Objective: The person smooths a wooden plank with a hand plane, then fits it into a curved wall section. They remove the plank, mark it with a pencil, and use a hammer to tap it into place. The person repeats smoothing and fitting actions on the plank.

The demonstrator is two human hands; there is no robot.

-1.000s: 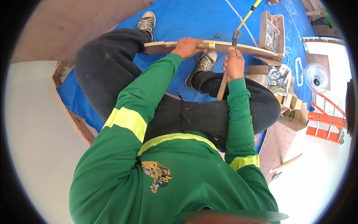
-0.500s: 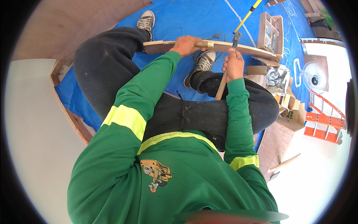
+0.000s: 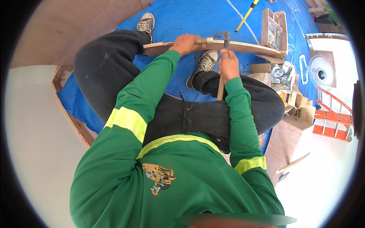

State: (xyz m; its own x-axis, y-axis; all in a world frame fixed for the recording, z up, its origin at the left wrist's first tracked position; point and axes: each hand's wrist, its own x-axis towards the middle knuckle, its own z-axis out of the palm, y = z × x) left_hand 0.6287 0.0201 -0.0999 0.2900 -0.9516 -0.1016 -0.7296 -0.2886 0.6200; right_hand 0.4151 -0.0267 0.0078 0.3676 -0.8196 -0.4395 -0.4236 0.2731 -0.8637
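Observation:
My left hand [image 3: 185, 45] is closed around the wooden handle [image 3: 205, 40] of what looks like a chisel, over a long curved wooden board [image 3: 247, 47]. The handle has a pale ring near its right end; its blade is hidden. My right hand [image 3: 229, 64] grips a hammer [image 3: 221, 85] by its wooden shaft, high up near the dark metal head [image 3: 226, 36]. That head stands just right of the handle's end, with a small gap between them. The board lies crosswise in front of me, near my two sneakers [image 3: 145, 25].
Blue tarp [image 3: 171, 81] covers the floor. A wooden frame box [image 3: 282, 32] stands at the board's right end. Cardboard boxes [image 3: 260, 68], a fan [image 3: 320, 73] and an orange ladder [image 3: 332, 117] are at right. A yellow pole [image 3: 246, 17] reaches in from the top.
My right hand has brought the hammer left, its head now close to the handle's end. My left hand and the chisel have shifted slightly left.

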